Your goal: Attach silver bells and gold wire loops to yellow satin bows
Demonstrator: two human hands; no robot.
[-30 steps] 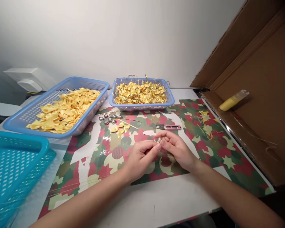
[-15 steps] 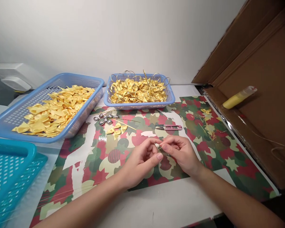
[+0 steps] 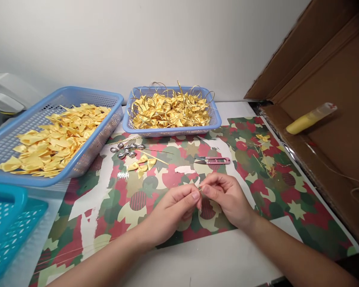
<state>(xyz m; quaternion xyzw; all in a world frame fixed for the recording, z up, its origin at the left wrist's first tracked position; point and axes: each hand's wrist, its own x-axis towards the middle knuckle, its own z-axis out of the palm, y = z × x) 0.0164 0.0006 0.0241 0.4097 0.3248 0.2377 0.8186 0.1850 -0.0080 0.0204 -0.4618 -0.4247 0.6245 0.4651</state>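
Note:
My left hand [image 3: 174, 209] and my right hand [image 3: 231, 198] meet fingertip to fingertip low over the patterned mat. Thumb and forefinger are pinched together on each. A thin yellowish strand [image 3: 200, 190] shows between the fingertips; most of it is hidden by the fingers. Just beyond the right hand lie pink thread snips [image 3: 217, 160]. Farther left on the mat are a few yellow satin bows [image 3: 142, 164], with gold cords [image 3: 155, 158] beside them. Several shiny silver beads or bells [image 3: 127, 150] sit in a cluster behind the bows.
A blue basket [image 3: 73, 172] of yellow bows stands left. Another blue basket [image 3: 173, 132], at the back, holds bows with gold cords. A turquoise basket [image 3: 20, 195] is near left. Thread scraps [image 3: 267, 161] lie right, by a cardboard wall [image 3: 323, 67] and a yellow-filled tube [image 3: 311, 118].
My left thumb has closed against the forefinger, where it stood apart before. Both hands stay together in nearly the same place. The view has shifted slightly.

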